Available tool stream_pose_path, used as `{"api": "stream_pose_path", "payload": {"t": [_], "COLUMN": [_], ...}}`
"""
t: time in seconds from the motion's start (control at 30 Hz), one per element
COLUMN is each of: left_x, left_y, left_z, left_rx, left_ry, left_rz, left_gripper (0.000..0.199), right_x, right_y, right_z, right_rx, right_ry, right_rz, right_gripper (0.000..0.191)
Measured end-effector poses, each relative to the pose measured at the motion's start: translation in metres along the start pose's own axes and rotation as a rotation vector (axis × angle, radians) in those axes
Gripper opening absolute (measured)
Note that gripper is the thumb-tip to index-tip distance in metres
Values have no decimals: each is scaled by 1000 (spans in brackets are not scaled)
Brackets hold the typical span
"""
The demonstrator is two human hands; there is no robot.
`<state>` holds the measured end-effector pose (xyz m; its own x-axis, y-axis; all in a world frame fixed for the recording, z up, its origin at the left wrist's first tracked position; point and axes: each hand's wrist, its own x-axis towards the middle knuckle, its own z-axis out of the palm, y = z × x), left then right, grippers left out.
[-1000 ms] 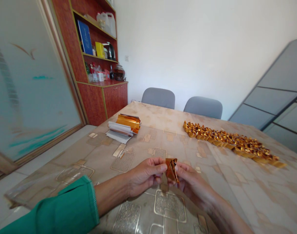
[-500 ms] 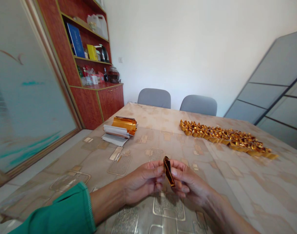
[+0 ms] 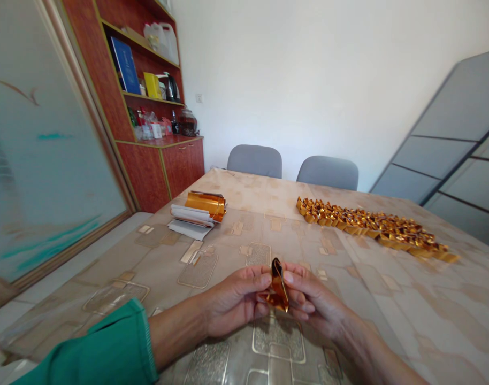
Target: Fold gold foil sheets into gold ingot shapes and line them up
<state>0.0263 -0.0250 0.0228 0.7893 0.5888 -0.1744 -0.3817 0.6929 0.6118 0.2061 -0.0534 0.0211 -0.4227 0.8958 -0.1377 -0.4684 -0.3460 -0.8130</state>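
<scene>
Between my two hands, above the near part of the table, is a folded piece of gold foil paper (image 3: 279, 289). My left hand (image 3: 240, 297) pinches its left side between thumb and fingers. On the other side my right hand (image 3: 308, 291) grips the right edge, thumb toward me. The piece stands upright and its lower left part is spread out, showing a shiny orange-gold face. Farther off at the left lies a stack of gold and white foil sheets (image 3: 204, 206), slightly curled. Rows of folded gold foil pieces (image 3: 368, 224) stand packed together at the right.
A patterned cover lies over the table (image 3: 236, 246). Two grey chairs (image 3: 254, 160) stand at its far edge. A reddish wooden cabinet (image 3: 160, 166) with shelves of bottles and a kettle is at the back left, beside a frosted glass door (image 3: 47, 133).
The foil piece has opened wider at its lower left, where it was a narrow folded shape before. Both hands have kept nearly the same place.
</scene>
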Motion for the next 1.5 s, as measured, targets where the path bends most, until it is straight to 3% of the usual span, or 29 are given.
{"api": "stream_pose_path", "payload": {"t": [0.23,0.3,0.43,0.53,0.63,0.83,1.0,1.17,1.27,1.5], "left_x": [1,1,6,8,8,9,10,10,10,9], "left_y": [-4,-3,3,5,5,0,-2,-2,-2,-3], "left_z": [2,0,-5,-4,-1,-1,-2,0,0,0], "left_rx": [45,37,-29,-38,53,334,396,407,357,402], "left_ry": [-41,-4,181,270,325,377,372,377,381,383], "left_rz": [51,81,226,286,344,476,495,489,468,470], "left_gripper": [32,33,49,43,36,29,27,29,33,30], "right_x": [0,-1,-1,1,4,7,6,2,1,4], "right_y": [2,-1,-6,-2,1,-3,-2,-3,-6,-7], "right_z": [7,11,17,17,14,9,10,15,16,11], "right_rx": [7,-18,-261,-541,-653,-744,-748,-916,-952,-823], "right_ry": [10,15,32,115,243,349,361,454,386,397], "right_rz": [10,-6,-221,-421,-500,-492,-464,-656,-726,-589], "right_gripper": [31,30,38,46,27,32,30,17,6,22]}}
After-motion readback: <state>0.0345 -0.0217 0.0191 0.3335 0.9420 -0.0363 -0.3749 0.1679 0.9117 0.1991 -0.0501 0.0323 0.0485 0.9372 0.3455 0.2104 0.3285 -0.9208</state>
